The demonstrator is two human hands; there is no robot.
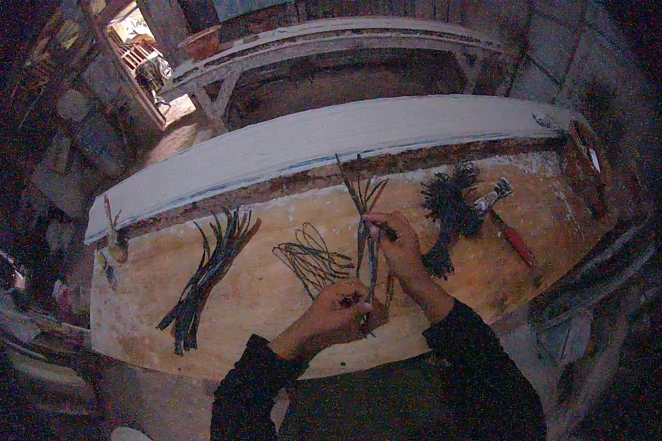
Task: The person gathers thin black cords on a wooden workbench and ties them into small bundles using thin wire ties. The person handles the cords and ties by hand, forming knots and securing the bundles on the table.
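Several thin dark strips (359,192) fan upward from my right hand (399,239), whose fingers pinch them near the middle. Closer to me, my left hand (343,303) is closed on the lower part of the same strips. A loose bundle of long dark strips (207,279) lies on the wooden board to the left. Between that bundle and my hands rest thin dark wire-like loops (312,261). On the right is a dark bundle (451,209) with a bushy, curled top, and against it lies a red-handled tool (513,241) with a pale metallic head.
The wooden worktop (272,334) has a long pale raised slab (331,140) along its far side. Beyond stands another long bench (346,33). A small upright object (114,234) sits at the left corner. Daylight enters through a doorway (141,66) at upper left.
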